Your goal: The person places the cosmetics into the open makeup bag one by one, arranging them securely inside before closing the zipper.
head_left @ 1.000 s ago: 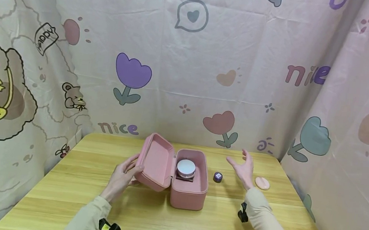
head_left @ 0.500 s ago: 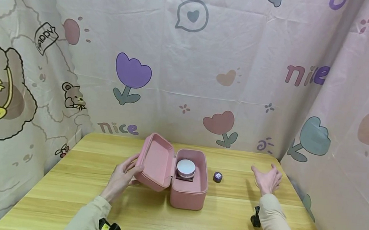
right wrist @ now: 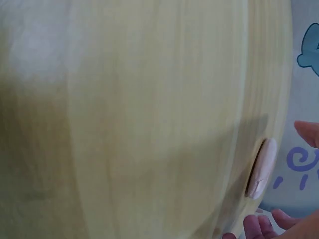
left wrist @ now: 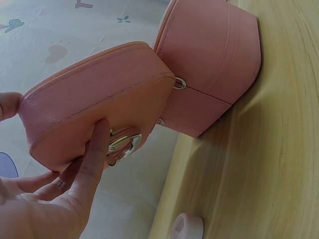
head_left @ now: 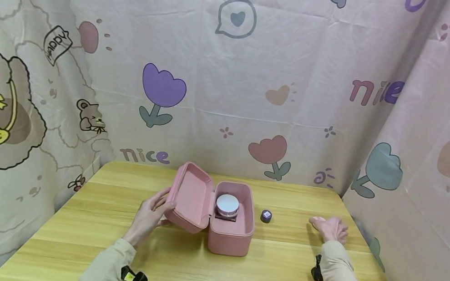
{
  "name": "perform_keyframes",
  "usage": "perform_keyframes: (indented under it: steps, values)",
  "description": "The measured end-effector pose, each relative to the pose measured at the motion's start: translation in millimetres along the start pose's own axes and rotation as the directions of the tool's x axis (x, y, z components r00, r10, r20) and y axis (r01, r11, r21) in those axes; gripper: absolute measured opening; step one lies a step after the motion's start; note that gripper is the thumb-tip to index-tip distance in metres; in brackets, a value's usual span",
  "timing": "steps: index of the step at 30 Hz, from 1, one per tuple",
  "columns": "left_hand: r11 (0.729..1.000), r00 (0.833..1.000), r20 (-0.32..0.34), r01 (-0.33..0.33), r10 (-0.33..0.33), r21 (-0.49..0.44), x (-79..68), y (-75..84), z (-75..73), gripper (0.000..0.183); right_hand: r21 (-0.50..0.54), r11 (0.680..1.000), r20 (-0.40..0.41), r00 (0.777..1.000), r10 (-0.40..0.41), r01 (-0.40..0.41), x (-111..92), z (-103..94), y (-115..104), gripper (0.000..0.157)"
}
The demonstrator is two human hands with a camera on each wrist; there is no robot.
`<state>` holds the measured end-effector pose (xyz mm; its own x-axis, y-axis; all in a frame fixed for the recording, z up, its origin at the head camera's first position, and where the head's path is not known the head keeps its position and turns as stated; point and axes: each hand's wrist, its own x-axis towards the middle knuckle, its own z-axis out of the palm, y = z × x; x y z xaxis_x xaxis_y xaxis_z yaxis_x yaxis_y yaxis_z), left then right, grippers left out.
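A pink cosmetic case stands on the table with its lid swung out to the left. My left hand grips that lid, thumb over the rim and fingers along the outer face, near a metal buckle. Inside the case sits a white-lidded round jar on a dark flat item. At the right, my right hand hovers by a pale pink powder puff. Its thumb and fingers are spread on either side of the puff, seemingly apart from it. The hand mostly hides the puff in the head view.
A small purple-capped container stands right of the case. A pale round object lies on the wooden table near my left hand. Printed cloth hangs behind the table and along both sides.
My right hand has moved right, past the purple-capped container, then lowered toward the powder puff, which it now mostly covers. The left hand and lid stay in place.
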<state>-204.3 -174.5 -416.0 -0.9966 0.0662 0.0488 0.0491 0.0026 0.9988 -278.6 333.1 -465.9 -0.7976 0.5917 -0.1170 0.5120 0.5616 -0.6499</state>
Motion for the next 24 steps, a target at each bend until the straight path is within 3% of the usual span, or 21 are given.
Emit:
perform_keyframes:
  steps: [12, 24]
  values:
    - [1.000, 1.000, -0.001, -0.001, 0.001, 0.004, -0.9, -0.1, 0.8, 0.067, -0.111, 0.992, 0.051, 0.997, -0.053, 0.058, 3, 4.5, 9, 0.076]
    - [1.000, 1.000, -0.006, 0.009, -0.009, 0.002, 0.0, 1.3, 1.1, 0.067, -0.121, 0.989, 0.053, 0.996, -0.076, 0.082, 8, 6.9, 12, 0.069]
